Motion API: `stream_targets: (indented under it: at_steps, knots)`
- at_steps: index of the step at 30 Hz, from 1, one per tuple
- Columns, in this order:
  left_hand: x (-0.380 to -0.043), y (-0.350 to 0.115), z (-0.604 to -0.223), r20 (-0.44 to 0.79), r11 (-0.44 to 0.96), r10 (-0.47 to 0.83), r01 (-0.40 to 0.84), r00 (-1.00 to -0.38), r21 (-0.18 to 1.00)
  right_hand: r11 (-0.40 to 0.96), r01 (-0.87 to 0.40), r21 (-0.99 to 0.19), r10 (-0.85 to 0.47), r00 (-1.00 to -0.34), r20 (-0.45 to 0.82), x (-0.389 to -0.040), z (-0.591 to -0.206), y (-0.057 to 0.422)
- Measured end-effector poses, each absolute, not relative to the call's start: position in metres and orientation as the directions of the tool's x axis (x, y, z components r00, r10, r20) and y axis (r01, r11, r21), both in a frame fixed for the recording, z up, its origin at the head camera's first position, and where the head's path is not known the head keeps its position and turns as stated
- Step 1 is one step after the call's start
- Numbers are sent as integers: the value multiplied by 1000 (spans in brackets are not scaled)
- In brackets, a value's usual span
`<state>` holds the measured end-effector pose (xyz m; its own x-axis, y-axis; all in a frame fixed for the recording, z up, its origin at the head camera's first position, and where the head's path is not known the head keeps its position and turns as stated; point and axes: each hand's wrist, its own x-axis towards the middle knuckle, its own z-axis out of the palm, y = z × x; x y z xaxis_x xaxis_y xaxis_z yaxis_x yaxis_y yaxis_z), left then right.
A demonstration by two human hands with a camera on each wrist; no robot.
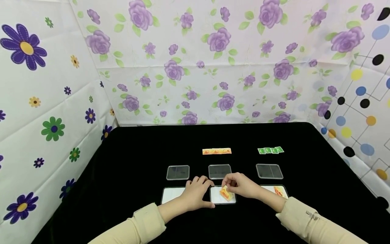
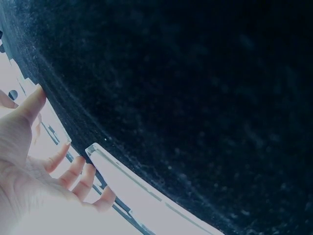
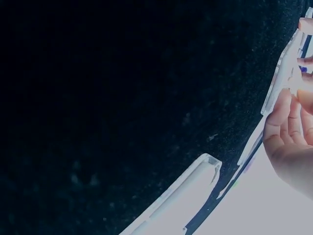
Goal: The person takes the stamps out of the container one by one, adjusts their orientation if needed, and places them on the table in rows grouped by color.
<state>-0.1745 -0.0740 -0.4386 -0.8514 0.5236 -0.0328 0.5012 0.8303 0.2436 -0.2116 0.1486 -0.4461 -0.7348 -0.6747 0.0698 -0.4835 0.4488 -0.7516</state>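
Observation:
My right hand (image 1: 240, 185) pinches a small yellow-orange printed card (image 1: 226, 194) between thumb and fingertips. The card is tilted over the middle white tray (image 1: 215, 198), a shallow rectangle with a clear rim. At that tray's left side is my left hand (image 1: 196, 195), its thumb at the near corner and its forefinger at the far corner. In the left wrist view, the thumb stretches toward the tray's edge while the other fingers are loosely bent. A left white tray (image 1: 171, 195) lies partly behind my left hand. The right white tray (image 1: 284, 191), partly covered by my right forearm, contains an orange-red picture card (image 1: 279, 191).
Behind the trays lie three clear plastic covers: left (image 1: 178, 173), middle (image 1: 220, 171) and right (image 1: 269, 171). Farther back are a row of orange cards (image 1: 217, 151) and several overlapping green cards (image 1: 271, 150). A black cloth (image 1: 137, 152) covers the table; patterned curtains surround it.

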Motion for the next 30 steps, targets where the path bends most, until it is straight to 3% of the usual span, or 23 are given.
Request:
stream_targets:
  at_steps: [14,30]
  knots:
    - [-176,-74,-440,-45,834,521,497,-852,242,443,-445,-778,-638,-766,75,-218,-433,152]
    - [-176,-74,-440,-28,831,524,504,-851,235,503,-490,-713,-614,-782,104,-228,-422,162]
